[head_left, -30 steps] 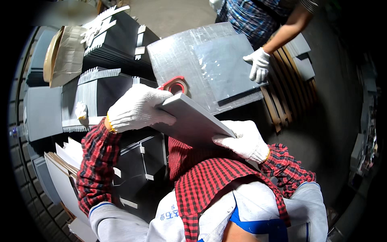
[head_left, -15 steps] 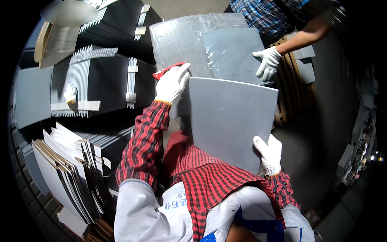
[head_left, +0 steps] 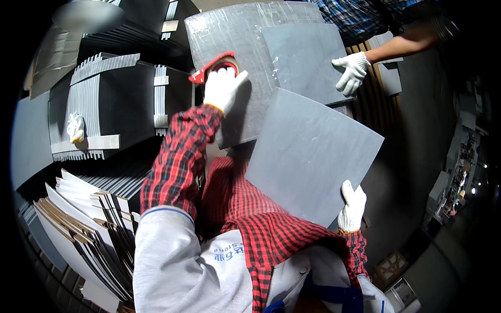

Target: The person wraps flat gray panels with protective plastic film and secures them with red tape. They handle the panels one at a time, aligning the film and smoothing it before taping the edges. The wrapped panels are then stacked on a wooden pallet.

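My left hand (head_left: 222,89), in a white knit glove, is closed on a red tape dispenser (head_left: 211,65) with a round roll in it. It is over the left part of a large grey slab (head_left: 240,31) with a shiny, streaked surface, like film. In my gloved right hand (head_left: 353,207) is a square grey tile (head_left: 313,154), gripped at its lower right edge and tilted in front of my body. Another grey tile (head_left: 302,62) lies on the large slab. A co-worker's gloved hand (head_left: 353,73) rests on that tile's right side.
Strapped stacks of dark slabs (head_left: 128,101) stand at the left, with a loose white glove (head_left: 75,128) on one. Nearer me lean several white and brown boards (head_left: 86,229). Wooden slats (head_left: 373,99) show under the slab at the right.
My left hand has moved off the square tile's top corner, further forward over the large slab with the tape dispenser. My right hand has turned the tile clockwise and drawn it slightly right.
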Available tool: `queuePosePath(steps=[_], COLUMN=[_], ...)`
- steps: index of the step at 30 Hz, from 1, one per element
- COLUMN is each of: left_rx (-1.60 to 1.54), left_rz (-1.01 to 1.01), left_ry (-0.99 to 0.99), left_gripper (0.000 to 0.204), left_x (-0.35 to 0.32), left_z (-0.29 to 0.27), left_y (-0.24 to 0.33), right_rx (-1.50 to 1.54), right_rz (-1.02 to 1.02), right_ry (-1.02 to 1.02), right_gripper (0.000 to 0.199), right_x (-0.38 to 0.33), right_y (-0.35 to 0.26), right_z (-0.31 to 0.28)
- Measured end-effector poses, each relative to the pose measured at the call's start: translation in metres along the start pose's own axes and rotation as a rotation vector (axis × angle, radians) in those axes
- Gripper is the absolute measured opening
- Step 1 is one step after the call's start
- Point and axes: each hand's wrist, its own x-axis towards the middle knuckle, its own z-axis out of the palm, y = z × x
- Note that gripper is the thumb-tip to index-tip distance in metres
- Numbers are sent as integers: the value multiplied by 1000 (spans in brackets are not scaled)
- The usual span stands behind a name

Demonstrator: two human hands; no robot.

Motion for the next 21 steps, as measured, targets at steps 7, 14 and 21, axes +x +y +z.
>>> queuePosePath(steps=[7, 14, 21], left_rx=[352, -350, -1721], left_rz=[115, -230, -1615], left_ry=[-15, 422, -276], left_gripper=[58, 42, 72], left_x=[82, -44, -269], left_z=[4, -22, 10], left_y=[-100, -66, 38], right_rx=[47, 92, 208], right_rz=[152, 259, 380], right_ry=[-67, -216, -462], right_gripper=[36, 34, 38], right_x=[7, 35, 87], right_y=[21, 44, 91], right_z=[24, 79, 125])
